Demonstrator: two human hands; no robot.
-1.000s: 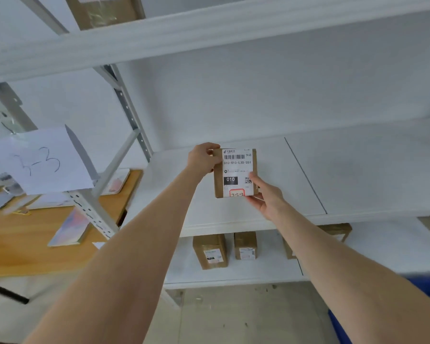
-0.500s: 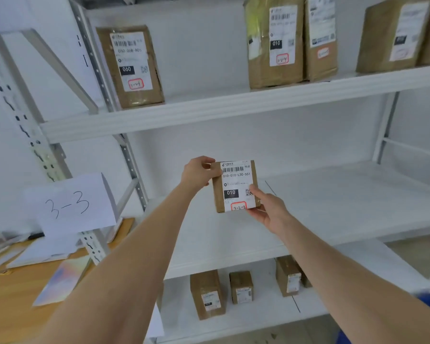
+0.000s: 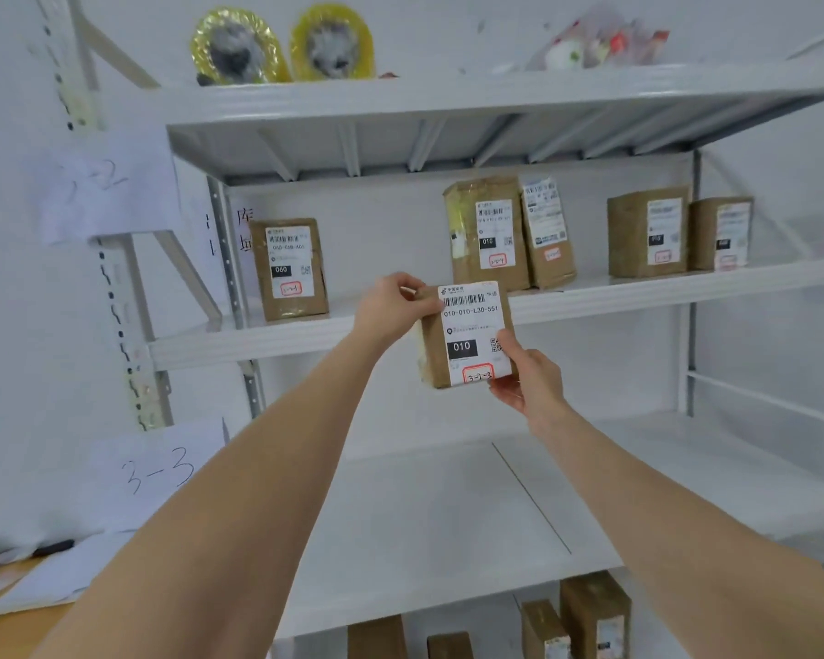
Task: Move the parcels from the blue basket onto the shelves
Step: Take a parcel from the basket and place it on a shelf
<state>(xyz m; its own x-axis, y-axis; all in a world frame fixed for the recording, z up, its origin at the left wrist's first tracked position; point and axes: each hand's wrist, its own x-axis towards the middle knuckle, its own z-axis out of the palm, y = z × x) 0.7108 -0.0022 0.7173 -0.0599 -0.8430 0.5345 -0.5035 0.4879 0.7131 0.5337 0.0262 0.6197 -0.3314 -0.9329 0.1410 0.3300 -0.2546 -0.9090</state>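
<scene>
parcel [image 3: 467, 332] upright, label facing camera | left hand [image 3: 391, 306] pinches top-left corner | right hand [image 3: 526, 378] grips bottom-right corner | held before shelves [image 3: 638, 287]

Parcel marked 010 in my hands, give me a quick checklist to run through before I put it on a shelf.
1. Grip on the parcel: the left hand pinches its top left corner, the right hand holds its lower right corner. Ok.
2. Reading the label: it faces the camera, 010-010-L30-551. Ok.
3. Reading the red-boxed tag: the middle figure is unclear. Cannot tell.
4. Match with the 3-3 sign: depends on that tag. Cannot tell.
5. Room on the shelf under the parcel: bare surface shows. Ok.
</scene>
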